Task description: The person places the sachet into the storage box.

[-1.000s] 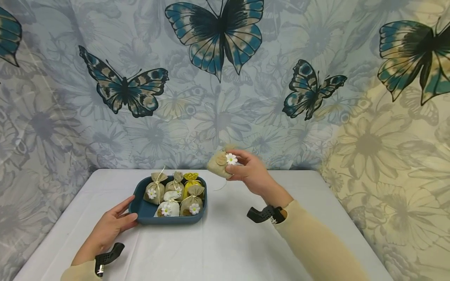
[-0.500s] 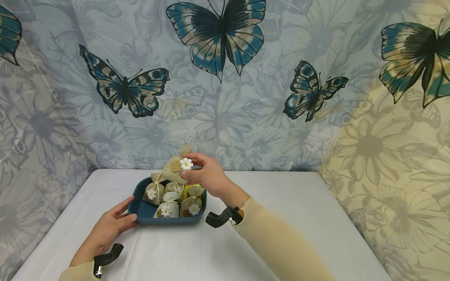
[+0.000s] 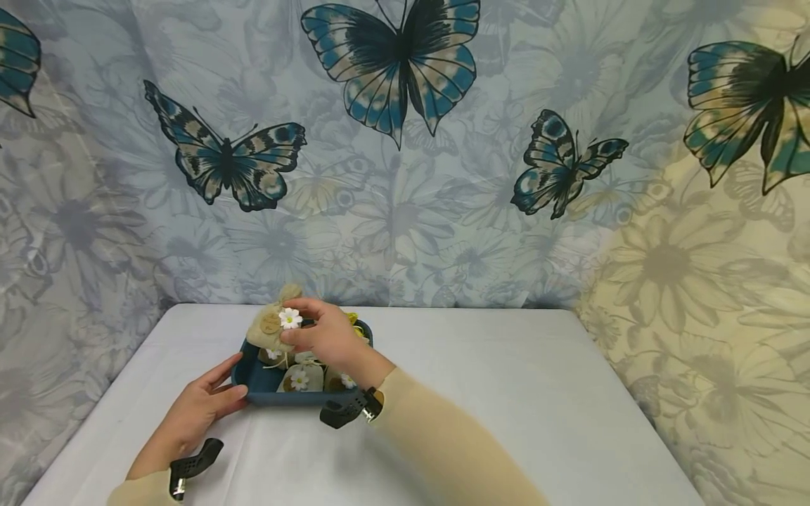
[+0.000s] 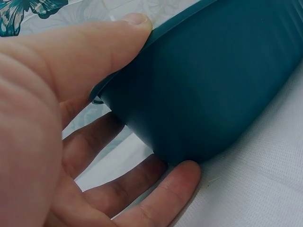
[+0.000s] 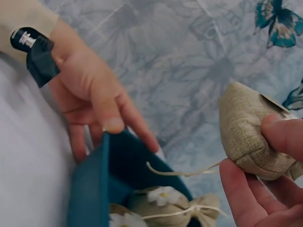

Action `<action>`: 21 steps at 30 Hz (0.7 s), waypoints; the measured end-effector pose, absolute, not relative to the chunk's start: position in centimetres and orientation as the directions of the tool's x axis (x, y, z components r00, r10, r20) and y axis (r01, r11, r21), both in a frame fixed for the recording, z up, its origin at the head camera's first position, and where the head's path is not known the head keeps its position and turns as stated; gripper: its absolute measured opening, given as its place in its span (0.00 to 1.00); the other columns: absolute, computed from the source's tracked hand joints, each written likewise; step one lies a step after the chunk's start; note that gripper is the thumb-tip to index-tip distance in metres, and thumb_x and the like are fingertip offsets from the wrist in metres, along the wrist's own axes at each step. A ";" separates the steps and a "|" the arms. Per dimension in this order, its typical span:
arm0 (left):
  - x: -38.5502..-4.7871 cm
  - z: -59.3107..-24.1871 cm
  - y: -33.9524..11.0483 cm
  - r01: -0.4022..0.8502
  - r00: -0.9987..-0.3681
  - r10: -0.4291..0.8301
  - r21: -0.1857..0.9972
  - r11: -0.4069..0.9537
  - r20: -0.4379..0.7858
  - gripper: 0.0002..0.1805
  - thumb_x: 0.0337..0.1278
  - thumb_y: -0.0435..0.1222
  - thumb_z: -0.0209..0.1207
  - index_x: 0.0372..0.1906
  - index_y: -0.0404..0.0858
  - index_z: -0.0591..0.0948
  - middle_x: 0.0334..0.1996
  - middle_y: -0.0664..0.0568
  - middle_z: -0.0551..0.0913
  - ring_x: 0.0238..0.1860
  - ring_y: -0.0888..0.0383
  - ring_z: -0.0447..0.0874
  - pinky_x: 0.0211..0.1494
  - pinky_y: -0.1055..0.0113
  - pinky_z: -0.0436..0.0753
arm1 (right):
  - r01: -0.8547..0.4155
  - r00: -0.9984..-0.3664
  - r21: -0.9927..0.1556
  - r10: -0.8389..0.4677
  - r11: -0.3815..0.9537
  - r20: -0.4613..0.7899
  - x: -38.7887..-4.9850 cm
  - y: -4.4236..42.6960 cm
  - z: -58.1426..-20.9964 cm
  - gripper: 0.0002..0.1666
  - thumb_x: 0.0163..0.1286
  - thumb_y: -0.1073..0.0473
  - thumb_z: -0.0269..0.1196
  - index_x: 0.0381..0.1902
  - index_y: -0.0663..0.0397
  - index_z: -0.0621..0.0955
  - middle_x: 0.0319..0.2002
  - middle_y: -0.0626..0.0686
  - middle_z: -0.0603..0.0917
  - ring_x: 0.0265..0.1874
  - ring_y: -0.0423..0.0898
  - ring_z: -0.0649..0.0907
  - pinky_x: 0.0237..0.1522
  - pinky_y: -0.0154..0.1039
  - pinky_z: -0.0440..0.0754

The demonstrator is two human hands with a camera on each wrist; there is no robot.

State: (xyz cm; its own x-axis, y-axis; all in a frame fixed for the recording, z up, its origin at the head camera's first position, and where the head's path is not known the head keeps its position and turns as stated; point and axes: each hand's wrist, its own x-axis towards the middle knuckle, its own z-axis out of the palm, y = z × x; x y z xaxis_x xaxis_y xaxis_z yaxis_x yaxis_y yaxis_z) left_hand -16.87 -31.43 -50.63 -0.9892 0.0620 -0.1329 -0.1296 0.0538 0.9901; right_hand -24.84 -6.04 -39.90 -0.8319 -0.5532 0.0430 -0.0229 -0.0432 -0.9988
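Observation:
My right hand (image 3: 335, 341) pinches a beige cloth sachet (image 3: 262, 329) with a white daisy and a round tan tag, held above the left part of a blue tray (image 3: 285, 398). In the right wrist view, the sachet (image 5: 246, 127) sits between thumb and fingertips, its pale cord dangling. At the tray's left end, my left hand (image 3: 193, 414) grips the corner. The left wrist view has the thumb at the rim and the other fingers against the tray's outer wall (image 4: 203, 90). Several tied sachets lie in the tray, partly hidden by my right hand, including a whitish one (image 3: 302, 378).
A white cloth (image 3: 493, 393) covers the table. Behind it hangs a fabric backdrop (image 3: 405, 232) printed with butterflies and flowers. Part of a yellow sachet (image 3: 358, 329) shows at the tray's back right.
My right hand has carried the beige sachet leftward, from right of the tray, across it, to above its left part, lowering it slightly. My left hand stays at the tray's end.

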 end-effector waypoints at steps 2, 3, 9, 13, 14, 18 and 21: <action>-16.9 -50.6 -31.4 -0.126 -0.990 0.062 0.991 0.055 -0.129 0.45 0.68 0.34 0.62 0.80 0.38 0.49 0.77 0.31 0.39 0.71 0.35 0.53 0.57 0.58 0.82 | -0.030 -0.840 -0.999 -0.540 -0.042 0.048 -24.7 -6.4 -40.7 0.28 0.64 0.67 0.71 0.59 0.38 0.82 0.61 0.48 0.74 0.48 0.46 0.82 0.42 0.46 0.88; -16.9 -50.6 -31.4 -0.125 -0.990 0.062 0.991 0.053 -0.129 0.45 0.67 0.33 0.63 0.80 0.38 0.49 0.77 0.31 0.39 0.71 0.35 0.52 0.57 0.57 0.82 | -0.034 -0.846 -0.999 -0.531 -0.038 0.049 -24.7 -6.5 -41.0 0.28 0.63 0.67 0.71 0.59 0.38 0.82 0.59 0.46 0.75 0.45 0.46 0.82 0.41 0.45 0.88; -16.9 -50.6 -31.3 -0.133 -0.989 0.059 0.990 0.053 -0.136 0.45 0.68 0.33 0.62 0.80 0.39 0.49 0.77 0.32 0.39 0.71 0.35 0.53 0.57 0.57 0.82 | -0.055 -0.863 -0.998 -0.500 -0.031 0.063 -24.6 -6.9 -42.7 0.29 0.62 0.69 0.71 0.58 0.41 0.83 0.56 0.44 0.78 0.38 0.45 0.83 0.38 0.41 0.88; -16.9 -50.6 -31.4 -0.146 -0.987 0.057 0.988 0.057 -0.149 0.45 0.68 0.34 0.63 0.81 0.39 0.49 0.77 0.33 0.39 0.72 0.36 0.53 0.58 0.56 0.81 | -0.077 -0.865 -0.997 -0.497 -0.012 0.072 -24.6 -7.3 -43.7 0.29 0.61 0.69 0.72 0.58 0.41 0.83 0.51 0.41 0.81 0.38 0.43 0.84 0.38 0.40 0.88; -16.9 -50.6 -31.4 -0.148 -0.987 0.058 0.987 0.058 -0.151 0.45 0.67 0.34 0.63 0.81 0.40 0.49 0.77 0.33 0.39 0.72 0.36 0.53 0.58 0.56 0.81 | -0.081 -0.865 -0.997 -0.497 -0.003 0.072 -24.6 -7.4 -44.0 0.29 0.61 0.68 0.72 0.58 0.41 0.83 0.50 0.41 0.82 0.38 0.43 0.84 0.38 0.39 0.88; -16.9 -50.6 -31.4 -0.145 -0.987 0.063 0.988 0.057 -0.149 0.46 0.67 0.35 0.63 0.81 0.40 0.49 0.77 0.33 0.39 0.72 0.35 0.53 0.58 0.56 0.81 | -0.096 -0.867 -0.995 -0.495 0.042 0.062 -24.5 -7.6 -45.0 0.28 0.61 0.67 0.73 0.57 0.40 0.83 0.44 0.43 0.83 0.37 0.42 0.84 0.37 0.38 0.87; -16.9 -50.5 -31.4 -0.136 -0.988 0.065 0.989 0.055 -0.139 0.45 0.67 0.34 0.63 0.81 0.39 0.50 0.77 0.32 0.39 0.71 0.35 0.54 0.57 0.56 0.82 | -0.112 -0.870 -0.989 -0.489 0.092 0.053 -24.6 -7.7 -45.6 0.27 0.60 0.66 0.74 0.57 0.40 0.84 0.42 0.42 0.82 0.37 0.40 0.83 0.36 0.36 0.86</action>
